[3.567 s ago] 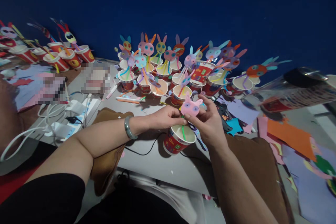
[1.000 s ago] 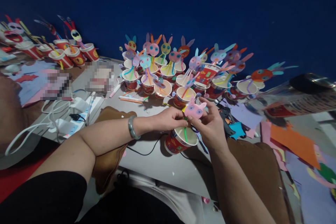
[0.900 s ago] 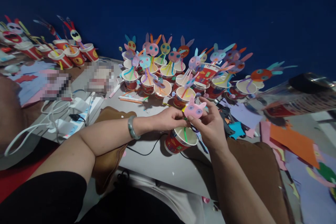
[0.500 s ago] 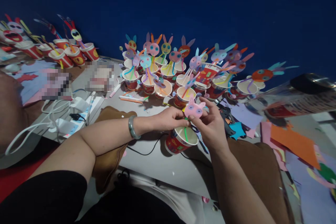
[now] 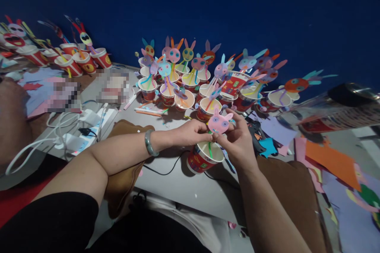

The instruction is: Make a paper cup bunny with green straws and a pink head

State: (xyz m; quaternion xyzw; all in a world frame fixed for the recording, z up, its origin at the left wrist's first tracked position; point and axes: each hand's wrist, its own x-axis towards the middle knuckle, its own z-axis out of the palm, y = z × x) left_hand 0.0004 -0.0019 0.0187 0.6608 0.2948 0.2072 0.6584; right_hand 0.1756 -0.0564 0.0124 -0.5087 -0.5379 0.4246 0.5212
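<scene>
Paper animal head (image 5: 219,123) is between left hand (image 5: 192,133) and right hand (image 5: 240,142), above paper cup (image 5: 199,161) on table (image 5: 184,191). Clustered cups (image 5: 148,95) stand behind; power strip (image 5: 97,127) lies left, paper sheets (image 5: 332,164) right.

Craft wkspace — cup puppets (image 5: 218,124), cut paper (image 5: 333,161) on tbl (image 5: 169,184)

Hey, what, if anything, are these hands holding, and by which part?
The right hand holds the pink paper face by its lower edge; whether the left hand grips the green strip below is unclear.
</scene>
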